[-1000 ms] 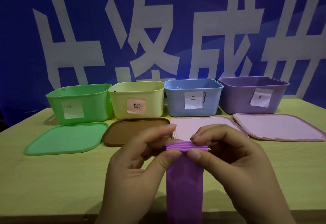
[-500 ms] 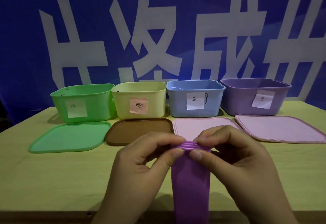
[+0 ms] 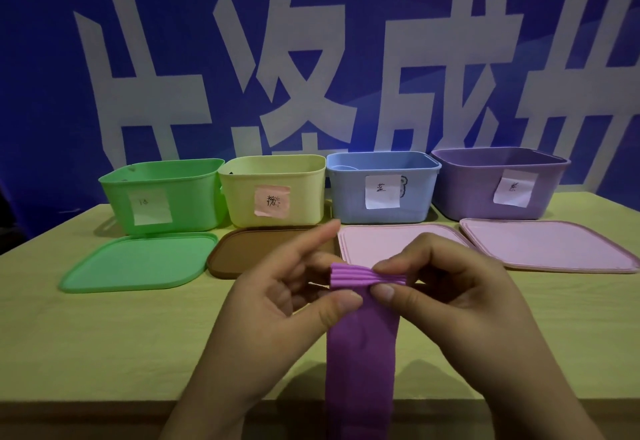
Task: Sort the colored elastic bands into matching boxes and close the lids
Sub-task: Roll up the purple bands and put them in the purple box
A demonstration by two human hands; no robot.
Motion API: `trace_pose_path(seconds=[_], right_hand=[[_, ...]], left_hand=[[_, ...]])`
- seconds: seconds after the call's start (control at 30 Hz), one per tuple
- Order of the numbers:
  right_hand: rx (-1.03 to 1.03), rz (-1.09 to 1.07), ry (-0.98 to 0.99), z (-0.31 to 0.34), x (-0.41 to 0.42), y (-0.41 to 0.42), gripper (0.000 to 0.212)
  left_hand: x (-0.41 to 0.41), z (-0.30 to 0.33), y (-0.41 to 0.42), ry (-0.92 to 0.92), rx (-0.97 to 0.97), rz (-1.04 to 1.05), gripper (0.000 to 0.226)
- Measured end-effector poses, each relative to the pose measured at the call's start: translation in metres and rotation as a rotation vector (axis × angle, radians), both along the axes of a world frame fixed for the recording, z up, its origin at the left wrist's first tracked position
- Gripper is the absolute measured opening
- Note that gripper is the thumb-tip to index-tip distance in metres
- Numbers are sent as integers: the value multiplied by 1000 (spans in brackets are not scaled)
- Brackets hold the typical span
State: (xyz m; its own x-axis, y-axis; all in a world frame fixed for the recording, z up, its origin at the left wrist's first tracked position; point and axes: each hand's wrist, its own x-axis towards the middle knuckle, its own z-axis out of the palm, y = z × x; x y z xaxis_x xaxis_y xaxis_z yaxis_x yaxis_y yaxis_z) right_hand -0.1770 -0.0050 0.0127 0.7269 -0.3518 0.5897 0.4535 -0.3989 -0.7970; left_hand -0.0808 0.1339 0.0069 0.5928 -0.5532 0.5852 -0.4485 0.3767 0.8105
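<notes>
Head view shows the two hands meeting over the near edge of the table, both working the top of a purple elastic band [image 3: 362, 346]. The right hand [image 3: 460, 304] pinches the gathered, pleated top of the band between thumb and curled forefinger. The left hand [image 3: 277, 304] has its thumb pressed against the band's left corner, while its forefinger points straight out and away, not on the band at all; I can't tell whether its other fingers behind the pleats are touching it. Below the thumbs the band hangs flat and runs down past the table edge, out of sight.

Just beyond the fingertips lie the brown lid [image 3: 249, 252] and a pink lid [image 3: 381, 244], with a green lid [image 3: 138, 263] further to the left hand's side and another pink lid [image 3: 543, 245] off to the right hand's side. Behind those stand the green box [image 3: 162, 193], yellow box [image 3: 273, 190], blue box [image 3: 381, 186] and purple box [image 3: 498, 183], all open.

To my eye the risk is the stack of pleats: with one side held only by a thumb, the folds could spring loose and the band slip down off the table edge. The matching purple box is the farthest from the fingers, on the right, so a loosely held bundle might unroll on the way or land in the blue one beside it.
</notes>
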Motion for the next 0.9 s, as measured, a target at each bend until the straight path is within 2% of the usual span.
trace_pose_path(seconds=[0.1,0.17,0.33,0.4,0.5,0.6,0.77,0.83,0.9], right_hand=[[-45,5,-23,-2,2,2,14],[-61,19,-41,-3,3,1,15],[-111,194,63,6,-3,-3,21],[-118,182,65,6,-4,-4,22],[-84,123,2,4,0,-1,17],[-52,83,-14,3,2,0,25],[-120,37,-22,3,2,-1,26],[-95,36,-46,2,2,-1,25],[-79,26,-67,1,2,-2,24]], left_hand=[[5,0,2,-101,67,-5,38],[4,0,1,-175,44,48,25],[6,-1,1,-252,-36,136,23],[7,0,2,-248,-39,128,24],[7,2,-2,-102,-8,82,27],[5,-3,-6,77,23,5,31],[-2,-7,-7,181,79,-20,22],[-4,-7,-9,246,94,-50,23],[-7,-8,-11,315,84,-67,15]])
